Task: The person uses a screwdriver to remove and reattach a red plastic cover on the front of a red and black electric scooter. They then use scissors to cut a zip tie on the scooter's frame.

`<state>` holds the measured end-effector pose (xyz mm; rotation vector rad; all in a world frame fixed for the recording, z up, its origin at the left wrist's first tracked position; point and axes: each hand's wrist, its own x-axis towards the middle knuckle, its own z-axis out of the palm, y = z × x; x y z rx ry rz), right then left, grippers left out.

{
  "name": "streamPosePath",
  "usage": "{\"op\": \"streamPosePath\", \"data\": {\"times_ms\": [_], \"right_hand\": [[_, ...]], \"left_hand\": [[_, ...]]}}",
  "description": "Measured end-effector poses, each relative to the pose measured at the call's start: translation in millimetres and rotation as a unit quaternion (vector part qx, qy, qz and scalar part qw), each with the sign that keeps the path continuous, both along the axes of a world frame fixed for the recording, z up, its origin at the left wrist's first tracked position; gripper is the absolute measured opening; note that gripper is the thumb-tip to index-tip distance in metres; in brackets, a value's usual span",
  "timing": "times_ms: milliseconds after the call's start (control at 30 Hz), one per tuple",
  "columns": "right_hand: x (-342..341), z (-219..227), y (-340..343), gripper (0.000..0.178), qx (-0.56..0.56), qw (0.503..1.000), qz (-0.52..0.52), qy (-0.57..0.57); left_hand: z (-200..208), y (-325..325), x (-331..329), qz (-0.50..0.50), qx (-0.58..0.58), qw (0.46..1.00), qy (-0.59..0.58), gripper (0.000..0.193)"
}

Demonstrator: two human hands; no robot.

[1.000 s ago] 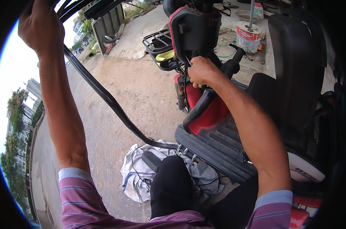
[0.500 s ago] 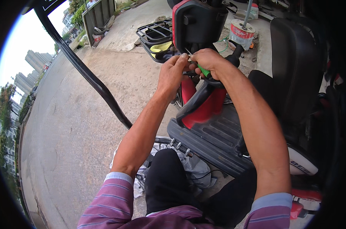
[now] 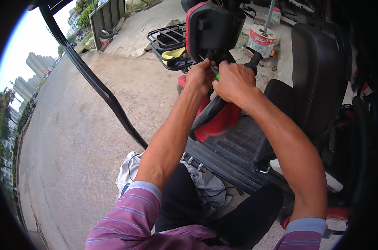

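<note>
Green-handled screwdriver: we have it at the near side of the scooter's front, below the black front panel, with its thin metal shaft slanting up and leftward toward the panel's lower edge; whether its tip touches anything is too small to tell.
Progress: we judge the work to be under way, since both hands meet at one spot under the panel; the panel is in place on the scooter, nothing shows as plainly finished, and how much is left we cannot tell.
Right hand: our fingers are curled closed around the green handle, back of the hand up, with only a bit of green showing beside the thumb.
Left hand: our thumb and fingers are drawn in close beside the shaft, partly bent; we cannot tell whether they pinch the shaft or some small part behind it.
Red cover: it sits below our hands, ahead of the ridged footboard.
Wire basket: black, just beyond our left hand, with a yellow thing in it.
White sheet: it lies crumpled on the ground by our knees, beside the footboard.
Black seat: it stands upright to our right.
</note>
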<state>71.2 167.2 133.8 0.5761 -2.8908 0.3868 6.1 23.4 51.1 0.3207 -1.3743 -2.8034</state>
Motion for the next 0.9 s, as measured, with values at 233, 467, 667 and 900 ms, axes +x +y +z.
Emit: {"op": "streamPosePath", "data": {"times_ms": [233,467,667,900], "right_hand": [[-6,-1,-8,0.028,0.02,0.998,-0.019,-0.051],[-16,-9,-4,0.027,-0.039,0.998,0.008,-0.048],[12,-35,16,0.021,-0.344,0.914,0.061,0.204],[61,-135,26,0.034,-0.611,0.783,-0.031,-0.11]], "left_hand": [[-2,-5,-3,0.002,-0.05,0.999,-0.004,0.023],[-2,-8,-9,0.027,-0.044,0.999,-0.001,0.025],[10,-6,5,0.061,-0.155,0.986,-0.006,0.024],[13,-7,6,0.038,-0.166,0.985,-0.008,0.024]]}}
